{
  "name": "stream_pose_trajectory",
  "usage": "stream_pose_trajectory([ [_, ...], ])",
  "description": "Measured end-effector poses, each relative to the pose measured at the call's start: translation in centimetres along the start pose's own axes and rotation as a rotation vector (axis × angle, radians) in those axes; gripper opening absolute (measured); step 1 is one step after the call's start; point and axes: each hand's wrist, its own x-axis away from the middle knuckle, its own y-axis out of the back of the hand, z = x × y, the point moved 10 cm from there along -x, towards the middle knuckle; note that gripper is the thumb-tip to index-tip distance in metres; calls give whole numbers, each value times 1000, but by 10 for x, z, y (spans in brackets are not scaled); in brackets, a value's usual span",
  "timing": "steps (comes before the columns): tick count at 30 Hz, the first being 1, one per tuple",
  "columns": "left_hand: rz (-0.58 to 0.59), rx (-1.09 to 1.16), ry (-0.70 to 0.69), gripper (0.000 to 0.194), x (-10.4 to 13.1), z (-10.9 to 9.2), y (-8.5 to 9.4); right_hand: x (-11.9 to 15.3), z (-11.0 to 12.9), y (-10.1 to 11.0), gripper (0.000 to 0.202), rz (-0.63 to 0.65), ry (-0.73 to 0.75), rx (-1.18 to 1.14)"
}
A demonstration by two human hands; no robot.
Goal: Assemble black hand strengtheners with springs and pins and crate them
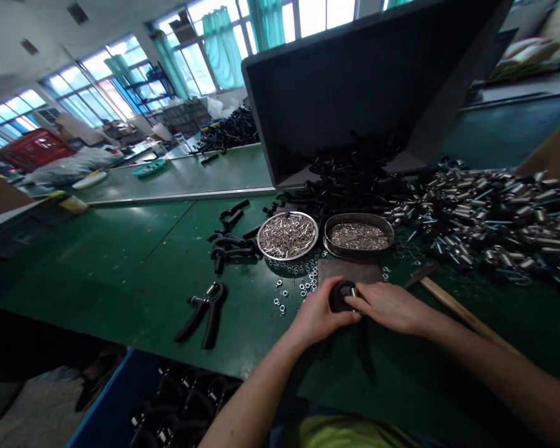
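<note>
My left hand (320, 316) is wrapped round the curved black head of a hand grip strengthener (340, 297), its thumb along the near side. My right hand (386, 306) pinches the same piece from the right, fingers at a small metal spring (353, 292). One black handle points down toward me, in shadow. Under and behind the hands lies a flat metal plate (350, 271). To the left, an assembled hand grip strengthener (208, 314) rests on the table with its handles spread. Small nuts (282, 298) are scattered between it and my left hand.
Behind the plate stand a round dish of small pins (288, 235) and an oval tin (359, 219) of tiny metal parts. A hammer (452, 305) lies at right, below a heap of springs and bolts (508, 218). A large tipped bin (261, 124) holds black parts. A blue crate (105, 395) stands lower left.
</note>
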Motion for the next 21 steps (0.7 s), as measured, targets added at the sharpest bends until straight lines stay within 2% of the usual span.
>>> stream_pose_trajectory([
  [2, -102, -135, -38, 49, -10, -2, 30, -8, -3, 11, 43, -46, -34, 87],
  [4, -249, -277, -39, 29, -16, -3, 71, -16, 8, 28, 36, -153, -17, 136],
  [7, -446, -481, 15, 11, -22, -2, 129, -33, 47, 46, 24, -290, 92, 79],
  [10, -517, -659, 104, 12, -31, 4, 163, -62, 87, 43, 18, -304, 158, 39],
  [12, -504, -730, 145, 13, -41, 9, 171, -83, 103, 35, 18, -279, 146, 36],
  [15, -457, -775, 160, 13, -55, 13, 170, -104, 116, 23, 22, -225, 114, 37],
  [19, -405, -833, 174, 16, -71, 16, 161, -109, 124, 14, 27, -176, 126, 28],
  [21, -385, -849, 185, 14, -78, 17, 157, -106, 128, 13, 21, -183, 159, 6],
])
